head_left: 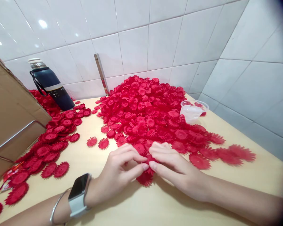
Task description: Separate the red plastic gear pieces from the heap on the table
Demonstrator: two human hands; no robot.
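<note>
Head view: At the lower centre, my left hand (pixel 124 166) and right hand (pixel 176 169) meet, each grip pinched nearly closed, thumb against fingers, on a small red frilled piece (pixel 151 171). Another red disc (pixel 144 180) shows just below my fingertips.

Directly beyond them, a large heap of red discs (pixel 141 106) fills the middle of the frame, backing up to a white tiled wall (pixel 134 44). A clear plastic cup (pixel 191 113) sits at its right edge. At left, more scattered discs (pixel 58 146) lie by a cardboard box (pixel 14 94) and a dark bottle (pixel 50 83). Pale table (pixel 82 160) shows between these and my left hand, and along the bottom centre.

My fingers hide most of the held piece; I cannot tell whether it is one layer or several. Discs at right are blurred, and the frame cuts off the box and both forearms.
</note>
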